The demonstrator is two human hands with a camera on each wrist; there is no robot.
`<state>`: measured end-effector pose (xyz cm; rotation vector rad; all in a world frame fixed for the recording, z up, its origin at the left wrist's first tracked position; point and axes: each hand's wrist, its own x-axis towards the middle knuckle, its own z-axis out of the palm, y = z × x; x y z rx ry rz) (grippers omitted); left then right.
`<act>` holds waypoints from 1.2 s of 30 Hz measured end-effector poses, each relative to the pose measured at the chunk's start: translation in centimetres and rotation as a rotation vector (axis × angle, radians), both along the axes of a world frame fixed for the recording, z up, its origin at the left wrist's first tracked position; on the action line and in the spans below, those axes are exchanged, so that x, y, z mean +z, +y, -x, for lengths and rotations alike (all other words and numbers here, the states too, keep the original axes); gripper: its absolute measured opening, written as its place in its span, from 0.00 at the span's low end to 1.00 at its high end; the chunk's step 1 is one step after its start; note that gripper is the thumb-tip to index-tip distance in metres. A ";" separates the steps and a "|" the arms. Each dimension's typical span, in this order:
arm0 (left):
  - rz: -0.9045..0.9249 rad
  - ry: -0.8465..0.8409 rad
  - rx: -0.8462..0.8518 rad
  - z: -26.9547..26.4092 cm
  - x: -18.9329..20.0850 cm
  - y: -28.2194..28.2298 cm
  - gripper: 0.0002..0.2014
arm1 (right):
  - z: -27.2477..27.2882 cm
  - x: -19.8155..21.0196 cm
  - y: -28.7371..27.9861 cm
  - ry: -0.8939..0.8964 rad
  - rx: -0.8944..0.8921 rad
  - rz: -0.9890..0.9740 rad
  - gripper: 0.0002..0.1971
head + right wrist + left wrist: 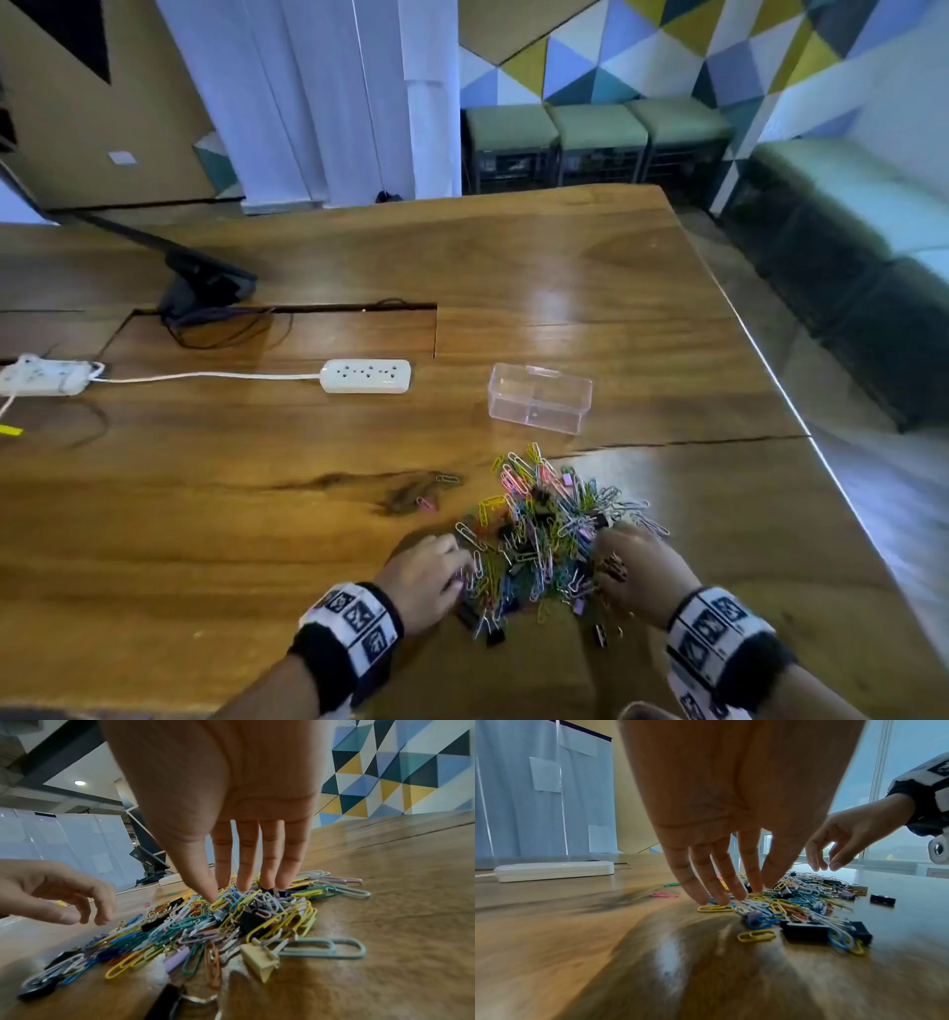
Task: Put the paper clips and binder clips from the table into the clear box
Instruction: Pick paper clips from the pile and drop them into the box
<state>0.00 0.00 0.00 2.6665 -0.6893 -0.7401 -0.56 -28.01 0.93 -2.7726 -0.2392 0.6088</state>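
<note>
A mixed heap of coloured paper clips and binder clips [544,529] lies on the wooden table near its front. The clear box [539,403] stands open-topped and empty just beyond the heap. My left hand [429,573] is at the heap's left edge; in the left wrist view its straight fingers [731,894] reach down and touch clips. My right hand [629,565] is at the heap's right side, and its straight fingertips [246,888] rest on top of the heap [231,923]. Neither hand holds a clip. A black binder clip [804,931] and a cream one [259,961] lie at the near edge.
A white power strip [367,376] lies left of the box, with a second one [43,376] at the far left. A monitor stand [205,288] sits behind a cable slot. Two stray paper clips [426,503] lie left of the heap. The table's edge [770,370] runs along the right.
</note>
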 end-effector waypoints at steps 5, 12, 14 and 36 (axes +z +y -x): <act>-0.017 -0.032 -0.035 -2.7 -0.3 -2.0 0.15 | -1.4 0.2 1.0 -0.026 -0.026 -0.013 0.16; -0.045 -0.045 -0.025 -5.0 -0.6 -5.1 0.15 | -2.4 -0.2 2.7 0.041 0.018 -0.023 0.35; -0.056 -0.067 -0.010 -5.4 -0.7 -5.7 0.18 | -2.6 -0.5 3.2 0.045 0.030 -0.004 0.41; 0.019 -0.062 0.185 -6.0 -2.0 -7.5 0.23 | -6.3 -1.2 2.4 0.065 -0.026 -0.110 0.16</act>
